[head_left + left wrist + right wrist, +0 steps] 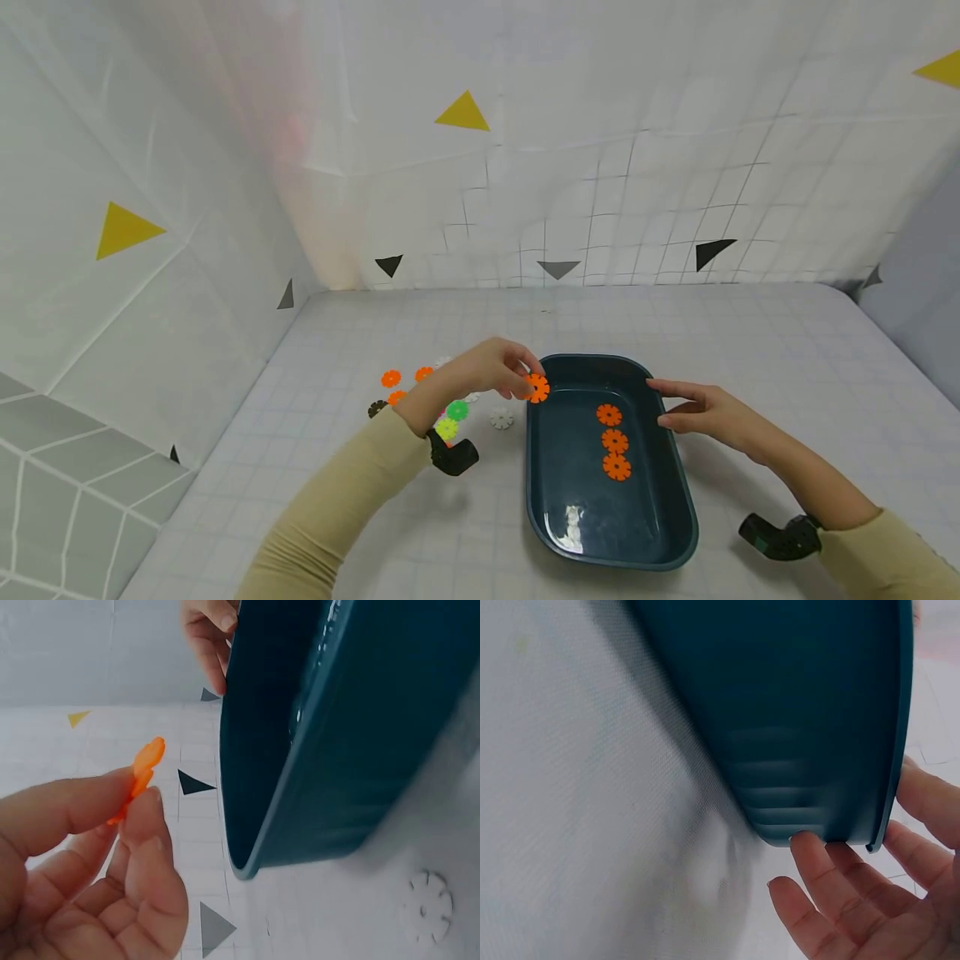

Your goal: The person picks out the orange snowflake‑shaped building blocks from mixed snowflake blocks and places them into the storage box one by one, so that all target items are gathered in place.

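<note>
Pale sheeting backs the surface, where my left grip pinches an orange disc mid-frame by the tray's left rim, my right grip resting loosely spread against the other; placing seems underway, next calling for lowering and release.

Pale, creased sheeting, partly marked with a thin dark grid, backs a whitish, faintly checked work surface, with yellow triangles set above black triangles. At left, a light wall meets grey panels crossed by white lines; a plain greyish wall stands at right.
</note>
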Demonstrator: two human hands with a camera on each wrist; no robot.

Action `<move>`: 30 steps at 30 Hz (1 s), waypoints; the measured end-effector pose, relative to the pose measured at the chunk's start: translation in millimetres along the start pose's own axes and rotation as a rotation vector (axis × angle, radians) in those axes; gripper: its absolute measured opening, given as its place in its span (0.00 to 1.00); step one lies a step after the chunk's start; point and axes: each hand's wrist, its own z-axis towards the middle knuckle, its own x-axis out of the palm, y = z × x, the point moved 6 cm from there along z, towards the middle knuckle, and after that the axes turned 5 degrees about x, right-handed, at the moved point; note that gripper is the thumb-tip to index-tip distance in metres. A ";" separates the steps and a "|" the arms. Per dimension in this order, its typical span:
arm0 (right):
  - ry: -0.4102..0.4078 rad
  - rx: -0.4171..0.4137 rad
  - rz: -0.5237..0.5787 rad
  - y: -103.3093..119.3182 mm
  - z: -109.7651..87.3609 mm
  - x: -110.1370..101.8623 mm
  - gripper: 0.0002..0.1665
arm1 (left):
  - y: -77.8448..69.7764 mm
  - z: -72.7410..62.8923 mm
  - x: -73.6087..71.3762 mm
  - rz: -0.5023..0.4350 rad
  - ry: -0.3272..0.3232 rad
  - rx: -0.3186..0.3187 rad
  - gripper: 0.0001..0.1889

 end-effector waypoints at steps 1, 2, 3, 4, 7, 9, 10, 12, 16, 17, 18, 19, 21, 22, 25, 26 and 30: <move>0.001 0.000 -0.001 0.2 0.0 -0.1 0.38 | -1.2 0.1 1.7 -0.002 0.004 0.003 0.12; 0.002 0.000 -0.001 0.2 0.1 -0.1 0.38 | -2.4 0.1 3.2 -0.001 0.008 0.008 0.12; 0.004 -0.003 -0.003 0.6 0.2 -0.1 0.38 | -3.5 0.1 4.6 0.000 0.012 0.011 0.12; 0.006 -0.005 -0.003 1.1 0.4 -0.1 0.38 | -4.4 0.2 6.1 0.000 0.018 0.014 0.12; 0.011 -0.013 -0.007 2.0 0.6 0.0 0.38 | -7.1 1.2 10.5 -0.007 0.036 0.021 0.12; 0.010 -0.012 -0.007 2.1 0.6 0.1 0.38 | -9.3 1.8 13.5 -0.003 0.046 0.021 0.12; 0.009 -0.011 -0.008 2.1 0.5 0.1 0.38 | -10.4 2.2 15.1 -0.001 0.051 0.020 0.12; 0.007 -0.011 -0.010 1.7 0.4 -0.1 0.38 | -13.0 2.6 18.3 0.004 0.056 0.019 0.12; 0.005 -0.006 -0.010 0.5 0.8 -0.1 0.38 | -15.9 5.2 25.1 0.018 0.066 0.030 0.12; 0.005 -0.006 -0.009 0.4 0.9 -0.1 0.38 | -16.4 6.0 26.9 0.020 0.067 0.035 0.12; 0.004 0.000 -0.008 0.2 0.9 -0.1 0.39 | -16.9 6.8 28.7 0.025 0.069 0.040 0.12; 0.005 0.001 -0.007 0.4 0.7 0.0 0.39 | -17.4 7.6 30.6 0.027 0.071 0.045 0.12; 0.005 0.002 -0.007 0.9 0.4 0.0 0.39 | -18.9 8.6 34.7 0.037 0.080 0.053 0.12; 0.004 0.003 -0.007 1.2 0.1 -0.1 0.39 | -19.6 9.2 36.6 0.038 0.082 0.056 0.12; 0.008 0.001 -0.007 1.7 0.0 -0.2 0.38 | -21.8 10.7 42.8 0.037 0.096 0.066 0.11; 0.008 0.002 -0.009 1.6 0.1 -0.4 0.38 | -22.5 11.2 44.8 0.035 0.100 0.070 0.11; 0.009 0.007 -0.008 1.2 0.4 -0.5 0.39 | -25.7 13.4 52.7 0.028 0.123 0.087 0.11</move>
